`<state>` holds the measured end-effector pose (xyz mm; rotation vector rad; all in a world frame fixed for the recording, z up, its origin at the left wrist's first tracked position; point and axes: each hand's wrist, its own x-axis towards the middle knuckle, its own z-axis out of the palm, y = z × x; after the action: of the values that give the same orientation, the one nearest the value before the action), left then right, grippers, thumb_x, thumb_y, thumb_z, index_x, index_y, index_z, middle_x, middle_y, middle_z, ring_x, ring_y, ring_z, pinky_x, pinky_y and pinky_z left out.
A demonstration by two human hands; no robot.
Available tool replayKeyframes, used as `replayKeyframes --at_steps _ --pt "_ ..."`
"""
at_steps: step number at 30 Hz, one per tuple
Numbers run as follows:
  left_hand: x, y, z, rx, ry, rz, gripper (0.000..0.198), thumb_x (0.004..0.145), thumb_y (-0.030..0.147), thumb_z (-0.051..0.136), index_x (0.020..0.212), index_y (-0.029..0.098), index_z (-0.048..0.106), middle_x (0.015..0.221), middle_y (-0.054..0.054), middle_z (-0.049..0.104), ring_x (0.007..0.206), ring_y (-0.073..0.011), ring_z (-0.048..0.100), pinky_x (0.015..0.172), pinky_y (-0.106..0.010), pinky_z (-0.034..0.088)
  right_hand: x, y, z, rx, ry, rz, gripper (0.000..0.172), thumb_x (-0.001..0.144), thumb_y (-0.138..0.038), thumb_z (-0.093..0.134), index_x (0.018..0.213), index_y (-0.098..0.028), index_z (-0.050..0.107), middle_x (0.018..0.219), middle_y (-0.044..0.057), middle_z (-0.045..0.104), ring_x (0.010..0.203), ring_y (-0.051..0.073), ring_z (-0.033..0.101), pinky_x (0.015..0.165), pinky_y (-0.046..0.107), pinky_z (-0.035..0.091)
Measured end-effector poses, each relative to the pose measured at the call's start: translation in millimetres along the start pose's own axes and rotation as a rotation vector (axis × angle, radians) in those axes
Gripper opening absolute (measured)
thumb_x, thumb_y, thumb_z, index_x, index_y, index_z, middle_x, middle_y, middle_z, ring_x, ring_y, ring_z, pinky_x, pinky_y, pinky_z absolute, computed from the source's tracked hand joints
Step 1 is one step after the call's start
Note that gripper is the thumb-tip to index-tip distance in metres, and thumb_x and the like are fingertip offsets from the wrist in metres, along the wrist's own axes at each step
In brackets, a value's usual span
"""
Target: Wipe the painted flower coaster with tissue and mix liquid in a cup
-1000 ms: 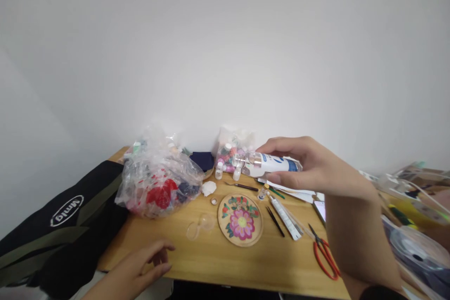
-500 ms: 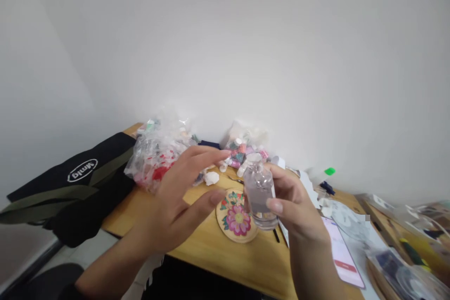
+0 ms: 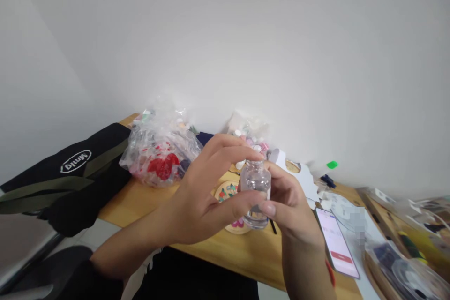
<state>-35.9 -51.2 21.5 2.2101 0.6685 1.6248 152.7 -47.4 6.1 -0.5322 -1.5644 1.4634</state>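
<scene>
A small clear glass bottle [image 3: 256, 179] with a narrow neck is held upright above the table. My right hand [image 3: 293, 206] is closed round its right side, the thumb across the front. My left hand [image 3: 207, 183] reaches in from the left, its fingertips at the bottle's rim and its thumb against the body, so it grips the bottle too. Behind and below the bottle lies a round wooden disc [image 3: 225, 191] painted with a pink flower and leaves, partly covered by my left hand and the bottle.
On the wooden table [image 3: 260, 253], a plastic bag with red pieces [image 3: 161, 150] stands at the left, and a bag of small colourful containers [image 3: 248, 126] is behind. A phone [image 3: 337, 241] lies on white paper at the right. A black bag [image 3: 91, 154] sits far left.
My left hand has moved right onto the bottle, its fingers now at the rim and thumb on the body. The bottle stays in my right hand and is more upright.
</scene>
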Motion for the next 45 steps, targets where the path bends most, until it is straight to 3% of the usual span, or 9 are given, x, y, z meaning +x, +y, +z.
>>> replayKeyframes --at_steps 9,14,22,34,39,45 --pt "0.8 -2.9 3.6 0.041 0.039 0.038 0.019 0.095 0.033 0.060 0.111 0.024 0.059 0.108 -0.007 0.061 0.106 -0.0218 0.058 0.094 -0.042 0.052 -4.0 -5.6 3.7 -0.128 0.062 -0.058 0.030 0.079 -0.024 0.077 0.106 -0.028 0.065 0.083 -0.001 0.067 0.067 0.012 0.060 0.059 0.024 0.051" --pt "-2.5 -4.6 2.8 0.093 0.088 0.076 0.020 0.092 0.028 0.064 0.110 0.022 0.059 0.108 -0.007 0.061 0.106 -0.0211 0.057 0.094 -0.041 0.053 -11.3 -2.5 1.3 -0.376 0.167 -0.130 0.038 0.073 -0.020 0.079 0.108 -0.030 0.065 0.093 0.001 0.065 0.082 0.017 0.062 0.073 0.031 0.053" --pt "-5.6 1.7 3.7 0.173 0.111 0.091 0.014 0.092 0.025 0.065 0.105 0.022 0.061 0.106 -0.006 0.060 0.101 -0.0183 0.059 0.089 -0.036 0.056 -16.7 2.6 -3.4 -0.510 0.166 -0.183 0.043 0.077 -0.023 0.078 0.115 -0.034 0.062 0.103 0.001 0.063 0.094 0.019 0.060 0.082 0.035 0.050" --pt "-5.8 -4.7 6.8 0.413 0.128 0.306 0.014 0.090 0.021 0.061 0.104 0.024 0.063 0.111 -0.007 0.057 0.099 -0.0186 0.059 0.083 -0.035 0.060 -19.1 4.8 -8.5 -0.561 0.188 -0.274 0.047 0.078 -0.021 0.078 0.120 -0.035 0.062 0.108 0.004 0.065 0.101 0.023 0.061 0.089 0.041 0.052" --pt "-10.5 -9.8 8.7 0.433 0.114 0.258 0.017 0.089 0.020 0.062 0.104 0.027 0.063 0.112 -0.007 0.059 0.100 -0.0208 0.060 0.086 -0.039 0.058 -22.5 13.3 -11.9 -0.554 0.218 -0.196 0.045 0.077 -0.021 0.080 0.116 -0.033 0.063 0.104 0.003 0.067 0.097 0.022 0.063 0.085 0.038 0.053" --pt "-8.4 -30.5 19.6 0.376 0.080 0.168 0.016 0.091 0.016 0.062 0.103 0.026 0.063 0.111 -0.006 0.059 0.105 -0.0197 0.059 0.090 -0.038 0.054 -10.1 34.7 -22.8 -0.289 0.168 -0.070 0.038 0.076 -0.020 0.080 0.109 -0.028 0.063 0.095 -0.001 0.071 0.085 0.016 0.068 0.077 0.031 0.056"
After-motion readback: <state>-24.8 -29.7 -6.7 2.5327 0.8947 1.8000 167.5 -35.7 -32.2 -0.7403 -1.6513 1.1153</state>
